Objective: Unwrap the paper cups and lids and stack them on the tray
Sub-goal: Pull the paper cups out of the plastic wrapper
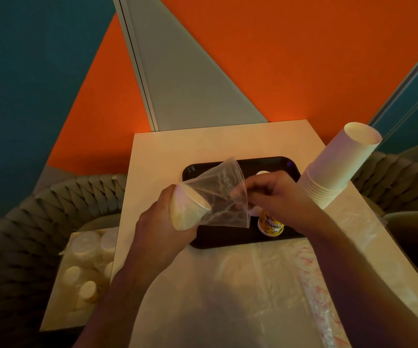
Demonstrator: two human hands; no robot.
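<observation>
- Above the black tray [240, 241], the left hand [162, 222] grips a wrapped stack of cups [188, 212].
- Right hand [275, 194] pinches the clear wrapper [224, 194] — its open end.
- Unwrapped cup stack [338, 167] leans at the tray's right.

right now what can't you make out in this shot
- Head view: how many cups the left hand grips; the clear wrapper and the hand cover the stack.
- Print on the yellow cup on the black tray: too small, partly behind the right hand.
- White object on the tray beyond the right hand: mostly hidden.
- Wrapped packs on the left: blurred, count unclear.
</observation>
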